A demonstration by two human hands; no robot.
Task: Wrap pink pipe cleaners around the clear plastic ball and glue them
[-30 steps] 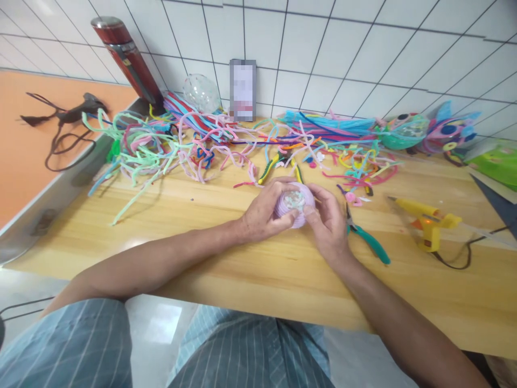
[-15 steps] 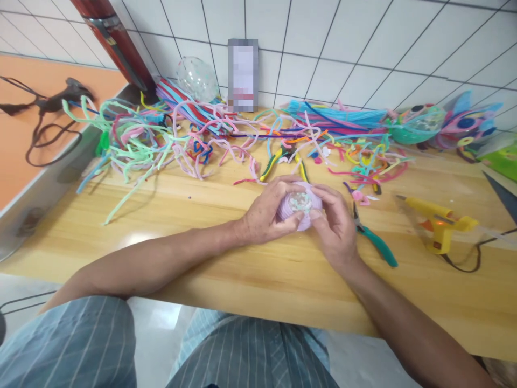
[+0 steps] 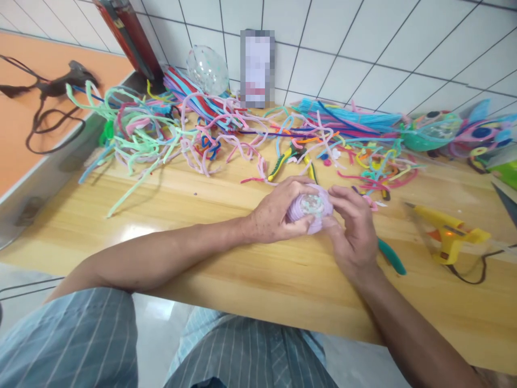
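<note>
Pinching lilac coiled ball (image 3: 312,205) in left grip (image 3: 278,213), with thumb across near left side and fingers wrapped over far side. In right grip (image 3: 355,231): fingers half curled, thumb tip at ball's right edge; can't tell if pinching or only touching. Located between both hands, over middle of wooden surface (image 3: 194,231), clear speckled centre up toward camera. Contact between ball and wood: can't tell.

Just beyond ball: yellow-and-green pliers (image 3: 281,163), handles apart. Just right of right wrist: teal handle (image 3: 391,256), remainder hidden behind hand. Farther right: yellow glue gun (image 3: 451,237) with orange light showing and dark cord.

Across back of surface: tangled mint-green stems (image 3: 139,141) at left, pink and lilac ones mid, mixed short scraps (image 3: 385,167) at right, plus blue stem bundle (image 3: 347,115).

Near tiled wall (image 3: 355,32): red flask (image 3: 135,43), clear speckled ball (image 3: 207,70), upright pixelated phone (image 3: 257,69). Back right: green fish-like figure (image 3: 428,137) beside pink-and-blue one. Far left, on orange top (image 3: 24,124): black corded item (image 3: 60,86).
</note>
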